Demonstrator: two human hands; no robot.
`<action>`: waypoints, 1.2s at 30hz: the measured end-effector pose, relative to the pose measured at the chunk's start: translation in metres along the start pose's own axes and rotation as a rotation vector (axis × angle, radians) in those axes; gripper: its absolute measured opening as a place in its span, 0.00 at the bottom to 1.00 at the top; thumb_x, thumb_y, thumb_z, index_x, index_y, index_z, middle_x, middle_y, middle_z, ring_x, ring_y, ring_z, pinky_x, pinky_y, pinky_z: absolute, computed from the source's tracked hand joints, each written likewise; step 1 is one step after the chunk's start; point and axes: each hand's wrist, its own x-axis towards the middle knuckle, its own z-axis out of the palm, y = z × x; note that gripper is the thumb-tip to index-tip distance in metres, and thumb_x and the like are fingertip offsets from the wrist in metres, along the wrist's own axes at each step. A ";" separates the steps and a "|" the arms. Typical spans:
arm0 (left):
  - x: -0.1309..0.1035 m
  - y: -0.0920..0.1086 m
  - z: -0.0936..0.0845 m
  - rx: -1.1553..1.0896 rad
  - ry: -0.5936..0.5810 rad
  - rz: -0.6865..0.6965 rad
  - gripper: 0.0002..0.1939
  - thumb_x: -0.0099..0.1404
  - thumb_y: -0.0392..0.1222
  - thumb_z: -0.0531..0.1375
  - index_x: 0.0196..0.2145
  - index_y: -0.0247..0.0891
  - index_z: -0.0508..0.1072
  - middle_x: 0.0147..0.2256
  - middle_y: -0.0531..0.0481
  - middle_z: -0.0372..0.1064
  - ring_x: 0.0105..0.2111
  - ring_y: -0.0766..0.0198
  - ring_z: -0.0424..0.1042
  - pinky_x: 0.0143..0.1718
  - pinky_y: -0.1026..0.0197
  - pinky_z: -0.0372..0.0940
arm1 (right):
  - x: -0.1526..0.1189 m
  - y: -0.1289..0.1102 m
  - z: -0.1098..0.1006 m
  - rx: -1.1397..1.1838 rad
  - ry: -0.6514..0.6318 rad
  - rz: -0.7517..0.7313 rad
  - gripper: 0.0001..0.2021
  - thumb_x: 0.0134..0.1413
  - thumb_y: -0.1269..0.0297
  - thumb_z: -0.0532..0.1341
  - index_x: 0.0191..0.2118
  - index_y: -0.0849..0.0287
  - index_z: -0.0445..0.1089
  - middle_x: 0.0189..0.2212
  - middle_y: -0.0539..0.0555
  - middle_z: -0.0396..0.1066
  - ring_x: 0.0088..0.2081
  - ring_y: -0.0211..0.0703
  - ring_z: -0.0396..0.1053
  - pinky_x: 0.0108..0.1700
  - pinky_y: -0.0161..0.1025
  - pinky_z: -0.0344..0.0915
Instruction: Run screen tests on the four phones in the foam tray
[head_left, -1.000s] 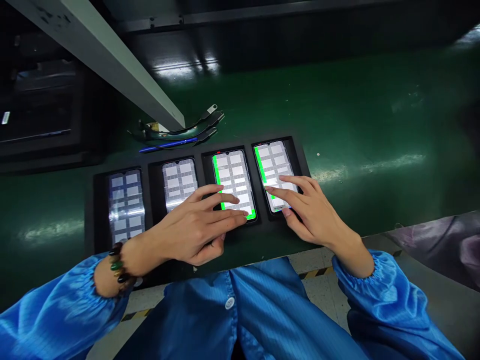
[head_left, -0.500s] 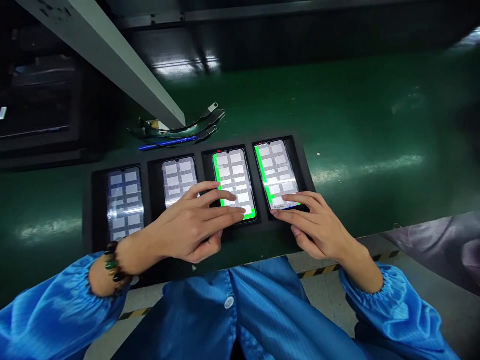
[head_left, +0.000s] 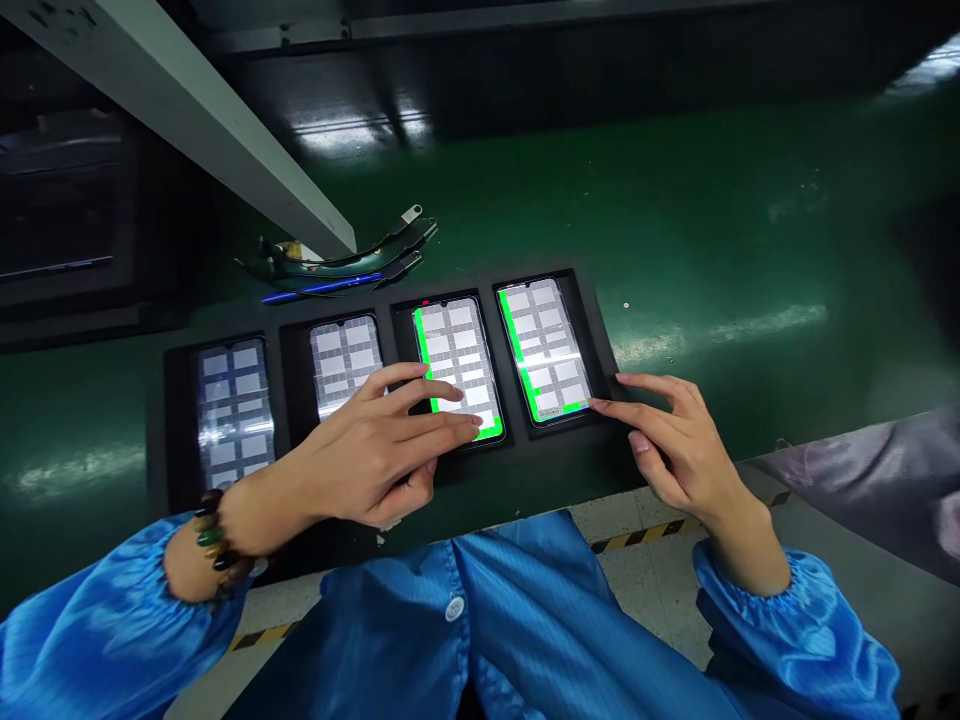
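Four phones with lit grid screens lie in a black tray (head_left: 384, 300). The rightmost phone (head_left: 546, 345) shows green along its left side and part of its bottom edge. My right hand (head_left: 679, 435) is open, an index fingertip at that phone's lower right corner. Over the third phone (head_left: 459, 345), also green at its left and bottom edges, my left hand (head_left: 375, 440) is open with fingertips on or just above the lower screen. The second phone (head_left: 345, 350) is partly hidden by my left hand. At the far left, the fourth phone (head_left: 236, 400) looks dimmer.
Behind the tray lie a blue pen (head_left: 322, 288) and dark cables (head_left: 397, 238), beside the foot of a grey post (head_left: 247, 130). A dark box-like unit stands at the left. Grey fabric (head_left: 870, 480) shows at the right edge.
My right hand has moved right, from the rightmost phone's lower left corner to its lower right. Its bottom green strip is longer. My left hand stays over the third phone.
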 end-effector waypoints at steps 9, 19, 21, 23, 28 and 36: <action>0.008 0.006 0.012 -0.040 -0.028 0.057 0.22 0.70 0.35 0.56 0.59 0.40 0.78 0.51 0.50 0.85 0.58 0.52 0.77 0.73 0.46 0.56 | 0.005 0.001 0.002 0.002 -0.010 -0.024 0.25 0.71 0.70 0.56 0.69 0.51 0.71 0.54 0.57 0.82 0.66 0.63 0.71 0.59 0.61 0.68; 0.015 -0.004 0.014 0.004 -0.071 -0.053 0.27 0.67 0.34 0.56 0.62 0.42 0.78 0.53 0.48 0.84 0.60 0.47 0.75 0.72 0.39 0.57 | 0.008 0.002 0.005 0.003 -0.020 0.010 0.25 0.73 0.69 0.55 0.71 0.48 0.69 0.57 0.57 0.81 0.68 0.63 0.70 0.61 0.63 0.68; 0.015 -0.009 0.011 0.013 -0.080 -0.077 0.29 0.67 0.34 0.56 0.63 0.42 0.77 0.53 0.47 0.84 0.60 0.45 0.74 0.71 0.36 0.57 | 0.013 0.003 0.004 -0.002 -0.023 0.026 0.24 0.74 0.68 0.55 0.70 0.49 0.69 0.59 0.58 0.80 0.69 0.63 0.69 0.62 0.63 0.68; 0.016 -0.013 0.009 0.028 -0.097 -0.094 0.29 0.68 0.36 0.56 0.65 0.42 0.76 0.53 0.46 0.84 0.61 0.43 0.74 0.71 0.35 0.57 | 0.018 0.004 0.003 -0.008 -0.024 0.031 0.23 0.74 0.67 0.55 0.70 0.50 0.70 0.60 0.59 0.79 0.70 0.63 0.68 0.63 0.62 0.68; 0.022 -0.020 0.003 0.073 -0.154 -0.139 0.27 0.72 0.39 0.55 0.66 0.39 0.73 0.53 0.42 0.82 0.63 0.42 0.72 0.71 0.34 0.55 | 0.033 0.009 0.002 -0.019 -0.039 0.034 0.22 0.75 0.66 0.54 0.69 0.53 0.71 0.62 0.61 0.77 0.71 0.63 0.67 0.64 0.61 0.68; 0.029 -0.035 -0.003 0.096 -0.143 -0.212 0.29 0.69 0.37 0.56 0.66 0.41 0.73 0.51 0.42 0.81 0.64 0.41 0.70 0.72 0.32 0.55 | 0.061 0.019 0.007 -0.010 -0.085 0.069 0.22 0.77 0.63 0.51 0.69 0.53 0.70 0.63 0.61 0.76 0.72 0.63 0.65 0.66 0.63 0.66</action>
